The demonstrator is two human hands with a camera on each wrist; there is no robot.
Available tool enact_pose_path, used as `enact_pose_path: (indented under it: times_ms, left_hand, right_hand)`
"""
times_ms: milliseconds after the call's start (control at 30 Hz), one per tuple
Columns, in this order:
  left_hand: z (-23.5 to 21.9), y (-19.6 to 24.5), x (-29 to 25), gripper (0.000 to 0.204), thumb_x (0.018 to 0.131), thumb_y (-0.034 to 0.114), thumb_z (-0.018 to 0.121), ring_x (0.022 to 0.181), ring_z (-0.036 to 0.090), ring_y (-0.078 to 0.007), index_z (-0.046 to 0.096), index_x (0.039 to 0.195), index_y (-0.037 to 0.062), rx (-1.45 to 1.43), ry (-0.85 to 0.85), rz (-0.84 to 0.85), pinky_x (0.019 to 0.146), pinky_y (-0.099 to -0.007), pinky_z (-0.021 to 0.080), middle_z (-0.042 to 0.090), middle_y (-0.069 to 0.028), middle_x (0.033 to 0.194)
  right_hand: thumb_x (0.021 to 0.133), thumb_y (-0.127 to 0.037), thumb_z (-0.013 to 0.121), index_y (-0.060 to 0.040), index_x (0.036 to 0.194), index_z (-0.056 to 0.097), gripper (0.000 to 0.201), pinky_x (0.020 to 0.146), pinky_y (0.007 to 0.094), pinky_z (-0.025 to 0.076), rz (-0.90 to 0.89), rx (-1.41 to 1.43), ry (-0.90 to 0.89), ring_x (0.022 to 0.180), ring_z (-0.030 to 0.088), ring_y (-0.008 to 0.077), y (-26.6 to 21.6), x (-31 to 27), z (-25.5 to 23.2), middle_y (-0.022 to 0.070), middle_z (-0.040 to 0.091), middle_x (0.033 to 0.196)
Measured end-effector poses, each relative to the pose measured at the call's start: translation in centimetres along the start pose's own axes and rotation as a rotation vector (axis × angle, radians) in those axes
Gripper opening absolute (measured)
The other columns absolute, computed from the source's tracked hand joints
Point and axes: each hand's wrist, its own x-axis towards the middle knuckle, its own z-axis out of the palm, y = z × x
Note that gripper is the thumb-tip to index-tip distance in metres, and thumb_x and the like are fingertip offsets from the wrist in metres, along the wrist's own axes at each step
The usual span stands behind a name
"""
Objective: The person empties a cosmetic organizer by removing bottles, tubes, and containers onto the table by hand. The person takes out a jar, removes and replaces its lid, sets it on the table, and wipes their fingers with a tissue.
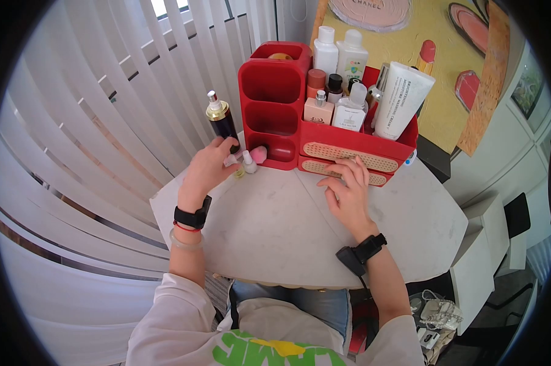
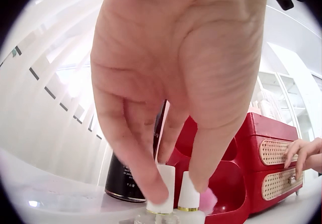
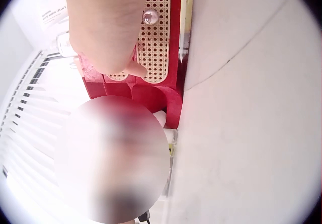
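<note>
A: Far left, dark bottle (image 1: 221,121) with gold collar, upright on table (image 1: 275,226), just beside red organizer (image 1: 272,104).
B: Left hand (image 1: 207,168)?
A: Down over two small nail polish bottles. Fingertips pinching white cap of nearer nail polish bottle (image 2: 163,186); second nail polish bottle (image 2: 188,194) touching it on the right. Pink puff (image 1: 259,154) right behind, at mouth of organizer's lowest cubby.
B: Grip advice?
A: Probably best pinching low on the cap, lifting straight up. Bottles touching, so any sideways pull likely to tip the neighbour. Dark bottle close behind too, worth avoiding a backward swing.
B: Middle?
A: Organizer's tall cubby stack, two upper cubbies looking empty, something orange on top. Tray section packed: pump bottles, white tube (image 1: 403,97), small jars.
B: Right hand (image 1: 348,192)?
A: Flat, fingers straight, fingertips resting on lower rattan drawer (image 1: 345,171). Holding nothing. Wrist view showing small round knob (image 3: 149,16) on drawer front, just beside fingertips.
B: Purpose?
A: Looks like bracing the organizer. Sensible to keep light pressure there during the lift, not pushing the drawer.
</note>
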Motion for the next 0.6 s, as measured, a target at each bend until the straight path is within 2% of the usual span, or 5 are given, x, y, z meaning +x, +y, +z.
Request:
enact_pose_path:
  times_ms: [67, 200, 267, 367, 600]
  left_hand:
    - [-0.6, 2.6, 0.1, 0.026, 0.078, 0.014, 0.073, 0.074, 0.063, -0.0293, 0.06, 0.1, 0.0078, 0.184, 0.185, -0.032, 0.065, -0.0371, 0.05, 0.06, -0.0074, 0.083]
    - [1.4, 3.3, 1.2, 0.023, 0.077, 0.02, 0.074, 0.072, 0.062, -0.0268, 0.058, 0.088, 0.0097, 0.17, 0.27, 0.07, 0.062, -0.0379, 0.049, 0.056, -0.0049, 0.08]
    - [3.1, 2.8, 1.7, 0.022, 0.074, 0.02, 0.075, 0.069, 0.062, -0.0253, 0.059, 0.085, 0.0105, 0.231, 0.23, 0.25, 0.058, -0.0366, 0.048, 0.057, -0.0039, 0.078]
    - [4.9, 1.8, 1.9, 0.021, 0.074, 0.019, 0.073, 0.071, 0.064, -0.0263, 0.06, 0.088, 0.0104, 0.421, 0.13, 0.16, 0.06, -0.0375, 0.051, 0.061, -0.0046, 0.079]
    - [5.0, 2.6, 2.2, 0.015, 0.075, 0.017, 0.07, 0.064, 0.064, -0.0277, 0.062, 0.086, 0.0109, 0.37, 0.229, 0.05, 0.057, -0.0383, 0.051, 0.063, -0.0043, 0.074]
  right_hand:
    - [0.069, -0.002, 0.063, -0.0131, 0.079, 0.065, 0.015, 0.111, 0.0499, 0.03, -0.002, -0.004, 0.002, 0.116, 0.05, 0.0244, 0.0, 0.0, 0.0, 0.002, 0.059, 0.105]
    - [0.069, -0.002, 0.064, -0.0132, 0.078, 0.064, 0.014, 0.111, 0.0501, 0.03, 0.001, -0.007, -0.01, 0.116, 0.05, 0.0241, -0.2, 0.1, 0.0, 0.0012, 0.059, 0.105]
    - [0.069, -0.002, 0.064, -0.0134, 0.077, 0.064, 0.014, 0.111, 0.05, 0.03, -0.007, -0.007, 0.001, 0.115, 0.05, 0.0236, 0.0, 0.1, 0.0, 0.0002, 0.06, 0.104]
    - [0.069, -0.002, 0.063, -0.0136, 0.077, 0.064, 0.014, 0.11, 0.0499, 0.03, -0.017, -0.013, 0.012, 0.114, 0.05, 0.0231, 0.2, -0.1, 0.2, -0.0008, 0.06, 0.101]
    - [0.069, -0.002, 0.063, -0.0135, 0.076, 0.064, 0.013, 0.111, 0.0492, 0.03, -0.011, -0.008, -0.01, 0.114, 0.05, 0.023, 0.0, 0.1, -0.1, -0.0022, 0.06, 0.098]
